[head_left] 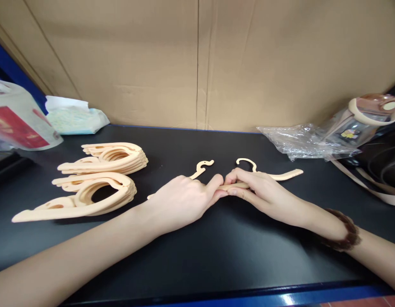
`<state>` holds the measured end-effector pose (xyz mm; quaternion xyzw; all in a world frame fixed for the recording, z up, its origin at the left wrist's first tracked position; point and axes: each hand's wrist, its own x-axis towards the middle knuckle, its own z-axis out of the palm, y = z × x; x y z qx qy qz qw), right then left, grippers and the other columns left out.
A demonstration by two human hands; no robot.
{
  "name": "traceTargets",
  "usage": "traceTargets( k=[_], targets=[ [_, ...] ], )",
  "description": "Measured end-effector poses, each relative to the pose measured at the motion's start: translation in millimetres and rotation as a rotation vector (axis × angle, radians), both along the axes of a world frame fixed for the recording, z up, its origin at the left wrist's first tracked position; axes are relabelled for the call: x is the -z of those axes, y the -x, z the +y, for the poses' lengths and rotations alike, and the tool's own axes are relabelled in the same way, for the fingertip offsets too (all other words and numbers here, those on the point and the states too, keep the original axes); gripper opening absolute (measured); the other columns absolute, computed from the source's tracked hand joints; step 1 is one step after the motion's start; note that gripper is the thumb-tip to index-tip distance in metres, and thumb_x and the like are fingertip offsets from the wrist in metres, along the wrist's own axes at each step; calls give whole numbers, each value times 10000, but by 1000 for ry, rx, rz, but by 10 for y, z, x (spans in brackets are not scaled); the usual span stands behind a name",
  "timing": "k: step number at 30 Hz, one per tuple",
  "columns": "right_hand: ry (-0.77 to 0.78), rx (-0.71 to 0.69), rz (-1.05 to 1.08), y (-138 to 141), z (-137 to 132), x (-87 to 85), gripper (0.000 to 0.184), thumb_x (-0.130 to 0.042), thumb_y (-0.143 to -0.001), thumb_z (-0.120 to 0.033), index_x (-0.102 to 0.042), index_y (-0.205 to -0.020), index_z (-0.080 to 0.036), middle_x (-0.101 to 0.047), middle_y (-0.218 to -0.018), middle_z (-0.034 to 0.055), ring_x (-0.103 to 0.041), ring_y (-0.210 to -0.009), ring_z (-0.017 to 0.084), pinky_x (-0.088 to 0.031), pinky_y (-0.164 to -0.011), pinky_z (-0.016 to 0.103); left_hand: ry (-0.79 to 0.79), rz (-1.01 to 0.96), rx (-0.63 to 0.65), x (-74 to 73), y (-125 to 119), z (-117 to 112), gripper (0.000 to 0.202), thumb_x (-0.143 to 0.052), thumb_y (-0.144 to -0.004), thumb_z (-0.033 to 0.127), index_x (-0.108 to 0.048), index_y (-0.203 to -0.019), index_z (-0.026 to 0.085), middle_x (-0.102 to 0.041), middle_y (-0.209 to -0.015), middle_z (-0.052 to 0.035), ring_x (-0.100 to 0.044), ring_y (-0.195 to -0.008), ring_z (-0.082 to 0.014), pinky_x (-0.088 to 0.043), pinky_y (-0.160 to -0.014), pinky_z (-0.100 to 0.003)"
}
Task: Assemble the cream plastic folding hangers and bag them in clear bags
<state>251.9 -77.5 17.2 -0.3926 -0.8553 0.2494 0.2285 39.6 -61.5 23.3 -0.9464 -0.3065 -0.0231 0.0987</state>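
Observation:
My left hand [184, 199] and my right hand [258, 191] meet at the middle of the black table [216, 247], both pinched on one thin peach plastic hanger piece [285, 175]. Its flat arm runs out to the right and a hook [246, 162] curls up behind my right hand. A second hook end [202, 167] pokes out behind my left hand, and a tip shows under that wrist. Whether these are one part or two is hidden by my fingers.
Two stacks of peach hangers [101, 179] lie at the left. A packet of wipes [74, 117] and a red-labelled plastic bag [18, 123] sit at the far left. Crumpled clear plastic [299, 140], a bottle [363, 119] and a strap [373, 187] lie at the right. A cardboard wall [197, 64] stands behind.

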Motion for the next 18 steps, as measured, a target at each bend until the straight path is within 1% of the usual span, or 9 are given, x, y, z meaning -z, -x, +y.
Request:
traceTargets(
  k=[3, 6, 9, 11, 13, 15, 16, 17, 18],
  targets=[
    [34, 15, 34, -20, -5, -15, 186, -431, -980, -373, -539, -1001, -222, -680, -909, 4, -642, -777, 135, -452, -681, 239, 10, -50, -19, -2, 9, 0, 313, -213, -1018, 391, -446, -999, 183, -651, -615, 1, -640, -480, -215, -271, -390, -258],
    [6, 56, -14, -41, 6, -14, 191, -455, -969, -391, -544, -986, -222, -675, -860, -6, -621, -728, 133, -434, -654, 240, 55, -139, -36, 4, 33, 5, 250, -287, -1006, 384, -431, -1066, 189, -667, -673, 10, -654, -536, -203, -327, -425, -255],
    [-51, 95, -79, -86, 59, -8, 194, -504, -943, -412, -551, -960, -224, -661, -821, -15, -596, -697, 135, -412, -632, 249, 108, -270, -54, -25, 64, 11, 131, -410, -947, 295, -441, -1037, 205, -654, -712, 29, -645, -581, -172, -378, -477, -246],
    [-143, 96, -129, -137, 117, -15, 192, -544, -921, -414, -572, -932, -225, -658, -809, -16, -586, -714, 146, -413, -687, 276, 94, -342, -88, -66, 85, 21, 76, -449, -878, 214, -457, -952, 208, -642, -756, 19, -633, -621, -165, -403, -514, -251],
    [-267, 82, -176, -203, 187, -30, 195, -593, -889, -421, -592, -910, -227, -667, -818, -10, -584, -790, 176, -401, -813, 334, 48, -378, -118, -104, 106, 45, 86, -462, -821, 167, -469, -899, 202, -625, -796, -1, -609, -652, -172, -432, -557, -274],
    [-375, 78, -209, -275, 256, -47, 206, -641, -851, -425, -604, -907, -230, -675, -842, -2, -578, -871, 204, -341, -944, 403, -12, -374, -99, -116, 128, 85, 105, -458, -806, 132, -487, -888, 191, -614, -833, -24, -592, -723, -193, -471, -649, -321],
    [-411, 89, -218, -308, 287, -53, 217, -661, -834, -427, -607, -909, -231, -676, -850, 1, -575, -902, 214, -311, -982, 425, -51, -357, -71, -109, 140, 108, 122, -445, -814, 108, -497, -896, 184, -617, -877, -41, -590, -807, -213, -483, -728, -357],
    [-435, 110, -224, -337, 312, -57, 227, -677, -820, -428, -609, -910, -232, -675, -852, 4, -572, -922, 221, -298, -998, 436, -94, -337, -38, -94, 150, 130, 155, -423, -827, 80, -508, -913, 176, -620, -954, -64, -575, -938, -244, -471, -833, -408],
    [-451, 136, -231, -360, 332, -58, 237, -689, -807, -432, -612, -907, -232, -673, -845, 7, -571, -930, 226, -301, -998, 440, -138, -318, -13, -73, 160, 149, 200, -398, -838, 48, -518, -941, 172, -607, -1066, -88, -521, -1091, -277, -422, -945, -468]
  ],
)
